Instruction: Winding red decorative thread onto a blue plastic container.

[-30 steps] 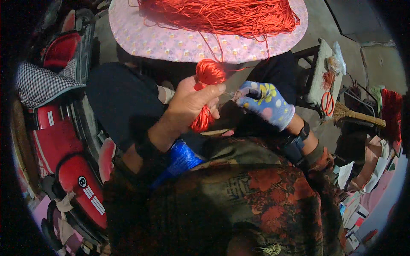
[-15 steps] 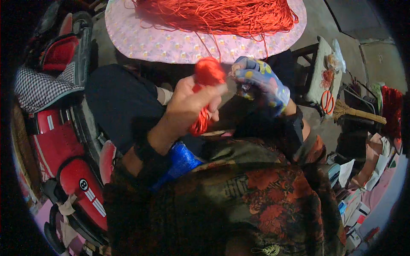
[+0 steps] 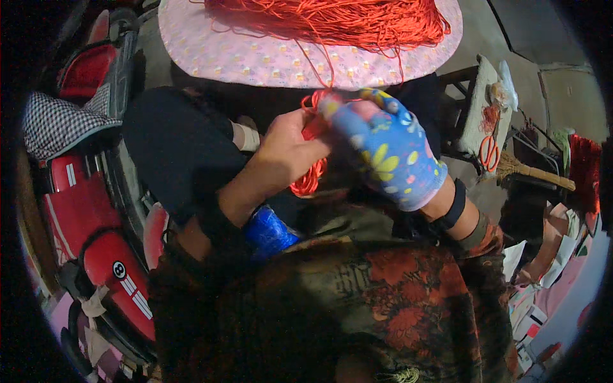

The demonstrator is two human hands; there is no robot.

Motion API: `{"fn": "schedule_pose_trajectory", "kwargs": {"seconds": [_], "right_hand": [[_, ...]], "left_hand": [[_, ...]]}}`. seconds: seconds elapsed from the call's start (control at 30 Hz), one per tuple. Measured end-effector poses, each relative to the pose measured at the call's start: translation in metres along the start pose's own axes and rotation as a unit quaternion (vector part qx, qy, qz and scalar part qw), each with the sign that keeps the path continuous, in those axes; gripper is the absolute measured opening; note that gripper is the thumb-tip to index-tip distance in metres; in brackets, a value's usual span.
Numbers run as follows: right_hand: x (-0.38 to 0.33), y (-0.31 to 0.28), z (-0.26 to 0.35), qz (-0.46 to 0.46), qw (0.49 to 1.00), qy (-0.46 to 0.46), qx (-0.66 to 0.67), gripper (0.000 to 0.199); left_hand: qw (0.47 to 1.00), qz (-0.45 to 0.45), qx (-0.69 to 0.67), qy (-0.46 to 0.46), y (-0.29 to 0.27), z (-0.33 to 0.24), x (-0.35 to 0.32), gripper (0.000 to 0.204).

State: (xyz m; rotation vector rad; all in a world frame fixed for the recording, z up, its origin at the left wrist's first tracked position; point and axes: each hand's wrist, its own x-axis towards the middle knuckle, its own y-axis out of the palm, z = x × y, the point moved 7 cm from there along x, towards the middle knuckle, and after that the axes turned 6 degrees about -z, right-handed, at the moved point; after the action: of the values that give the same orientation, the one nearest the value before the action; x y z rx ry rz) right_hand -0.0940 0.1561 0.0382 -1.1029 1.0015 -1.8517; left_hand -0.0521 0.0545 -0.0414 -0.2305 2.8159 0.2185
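Cord bundle (image 3: 309, 177), red, sits in the left hand (image 3: 288, 150), fingers curled around its middle; the gloved right hand (image 3: 387, 150) (blurred, opening and grip I cannot tell) overlaps its far end. Little room shows before the pink table (image 3: 281, 67)'s rounded near edge; a red cord heap (image 3: 332, 23) lies beyond.

Glossy, looped red cord bundle (image 3: 309, 179)

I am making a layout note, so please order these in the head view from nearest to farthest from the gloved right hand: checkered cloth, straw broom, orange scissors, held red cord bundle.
1. Red cord bundle: in the left hand, just left of the right hand.
2. Orange scissors: to the right.
3. Straw broom: right, beyond the scissors.
4. Checkered cloth: far left.
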Motion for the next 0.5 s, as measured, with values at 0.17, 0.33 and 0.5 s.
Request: {"fn": "schedule_pose_trajectory", "kwargs": {"seconds": [0.17, 0.33, 0.5], "right_hand": [[-0.024, -0.003, -0.009, -0.09, 0.963, 0.12, 0.225, 0.072], [-0.01, -0.024, 0.019, -0.056, 0.947, 0.025, 0.314, 0.083], [-0.002, 0.011, -0.025, -0.025, 0.901, 0.104, 0.419, 0.077]], "left_hand": [[0.994, 0.012, -0.091, -0.062, -0.005, 0.001, -0.006, 0.027], [0.825, 0.005, 0.426, 0.371, 0.014, -0.017, -0.024, 0.026], [0.852, 0.092, 0.487, 0.168, 0.008, -0.009, -0.016, 0.033]]}}
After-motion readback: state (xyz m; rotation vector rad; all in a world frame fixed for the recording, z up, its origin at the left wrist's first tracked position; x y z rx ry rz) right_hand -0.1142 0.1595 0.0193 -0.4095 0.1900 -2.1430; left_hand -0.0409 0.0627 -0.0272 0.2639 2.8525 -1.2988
